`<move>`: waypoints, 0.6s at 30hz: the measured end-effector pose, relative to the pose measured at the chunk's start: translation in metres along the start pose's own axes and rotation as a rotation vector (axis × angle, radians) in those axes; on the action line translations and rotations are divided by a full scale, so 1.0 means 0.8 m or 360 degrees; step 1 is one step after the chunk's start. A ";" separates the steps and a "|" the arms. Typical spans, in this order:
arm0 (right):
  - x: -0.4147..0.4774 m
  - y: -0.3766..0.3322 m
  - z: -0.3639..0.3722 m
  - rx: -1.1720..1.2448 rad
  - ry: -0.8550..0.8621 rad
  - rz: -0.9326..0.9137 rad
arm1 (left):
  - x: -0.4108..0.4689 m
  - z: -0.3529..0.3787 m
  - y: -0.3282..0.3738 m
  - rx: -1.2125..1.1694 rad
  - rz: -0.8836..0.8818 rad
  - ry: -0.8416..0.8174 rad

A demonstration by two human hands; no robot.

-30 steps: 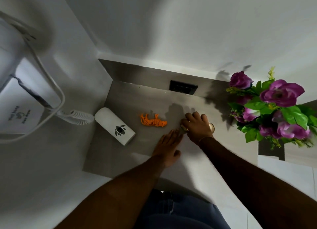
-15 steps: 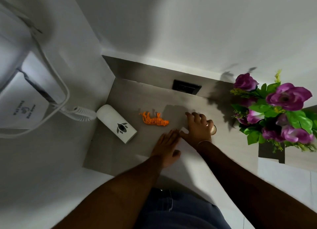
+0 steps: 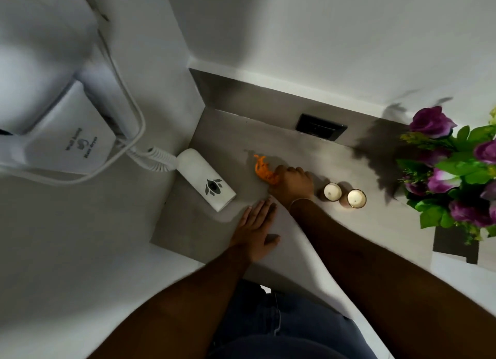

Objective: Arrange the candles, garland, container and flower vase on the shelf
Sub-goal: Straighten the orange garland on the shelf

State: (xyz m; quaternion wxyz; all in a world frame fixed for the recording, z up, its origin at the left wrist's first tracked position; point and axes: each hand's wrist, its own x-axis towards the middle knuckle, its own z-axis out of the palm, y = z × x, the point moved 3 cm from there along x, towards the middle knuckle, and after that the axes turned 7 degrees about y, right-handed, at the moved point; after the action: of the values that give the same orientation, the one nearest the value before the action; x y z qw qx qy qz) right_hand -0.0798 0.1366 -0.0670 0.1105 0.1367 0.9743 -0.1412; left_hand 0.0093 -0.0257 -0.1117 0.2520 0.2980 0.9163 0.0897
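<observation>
An orange garland [image 3: 263, 169] lies on the grey shelf [image 3: 230, 133], and my right hand [image 3: 294, 182] is closed over its near end. Two small white candles in gold-rimmed glasses [image 3: 332, 192] [image 3: 356, 198] stand side by side just right of that hand, uncovered. My left hand [image 3: 256, 229] rests flat on the shelf with its fingers spread, holding nothing. A white container [image 3: 205, 182] with a dark leaf logo lies on its side at the shelf's left. The purple flowers with green leaves [image 3: 453, 168] stand at the right in a dark vase [image 3: 453, 244].
A white wall-mounted hair dryer [image 3: 69, 141] with a coiled cord [image 3: 158, 157] hangs on the left wall, the cord reaching down to the container. A black socket plate [image 3: 319, 129] sits in the shelf's back panel. White walls close in the left and back.
My right hand left the candles and moved left onto the garland, uncovering both candles. My left hand stayed flat on the shelf. The camera view shifted.
</observation>
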 end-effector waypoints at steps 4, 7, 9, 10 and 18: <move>-0.006 0.027 -0.007 0.0881 -0.0085 0.0579 | -0.004 0.001 0.001 -0.0012 0.0000 0.0082; -0.006 0.034 -0.011 0.1332 -0.0129 0.0918 | -0.005 0.001 0.001 -0.0024 -0.0009 0.0110; -0.006 0.036 -0.012 0.1402 -0.0166 0.0947 | -0.006 0.002 0.000 -0.0038 0.0013 0.0106; -0.006 0.037 -0.013 0.1419 -0.0181 0.0946 | -0.007 0.003 -0.001 -0.0036 0.0024 0.0114; -0.044 0.012 -0.030 0.1050 0.0513 0.0870 | -0.008 0.000 -0.002 -0.0095 0.0051 0.0178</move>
State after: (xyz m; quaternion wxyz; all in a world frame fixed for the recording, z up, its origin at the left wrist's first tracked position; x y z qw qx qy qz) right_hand -0.0483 0.1448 -0.0377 -0.0588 0.4370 0.8100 -0.3866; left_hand 0.0131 -0.0311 -0.1098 0.2076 0.2994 0.9210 0.1375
